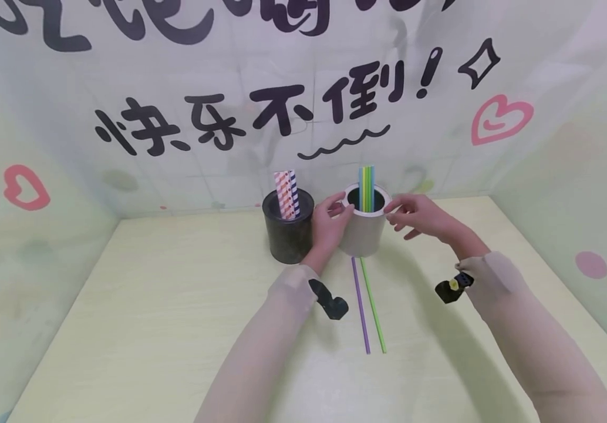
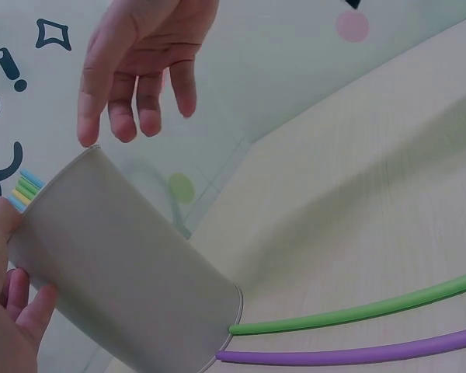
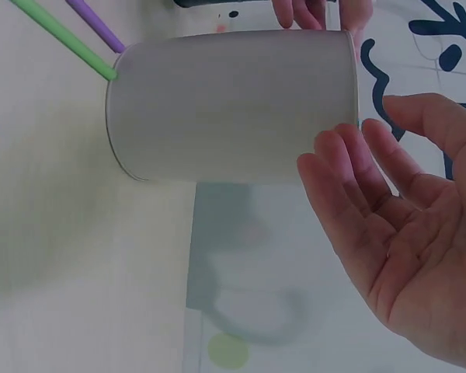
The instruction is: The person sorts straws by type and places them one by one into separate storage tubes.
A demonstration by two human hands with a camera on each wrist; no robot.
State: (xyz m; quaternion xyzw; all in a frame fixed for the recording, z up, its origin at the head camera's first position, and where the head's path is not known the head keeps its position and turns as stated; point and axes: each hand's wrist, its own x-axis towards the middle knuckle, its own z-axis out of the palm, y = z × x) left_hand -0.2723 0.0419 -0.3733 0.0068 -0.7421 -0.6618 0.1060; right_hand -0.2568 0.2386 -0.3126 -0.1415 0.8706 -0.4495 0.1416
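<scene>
A light grey cylindrical cup point(image 1: 363, 235) stands upright with several blue, green and yellow straws point(image 1: 367, 189) in it. Beside its left rim is my left hand point(image 1: 330, 223), fingertips at the rim and loosely bent fingers along the wall. My right hand point(image 1: 420, 216) is at the opposite side of the rim, its fingers relaxed and apart, as the right wrist view point(image 3: 404, 225) also has it. In front of the cup lie a purple straw point(image 1: 360, 305) and a green straw point(image 1: 373, 305), their far ends by its base.
Just left of my left hand stands a black cylindrical cup point(image 1: 287, 241) holding several patterned straws point(image 1: 287, 195). A pale wooden tabletop point(image 1: 166, 329) lies under everything. Behind it rises a light wall sheet point(image 1: 203, 182) with black lettering and pink hearts.
</scene>
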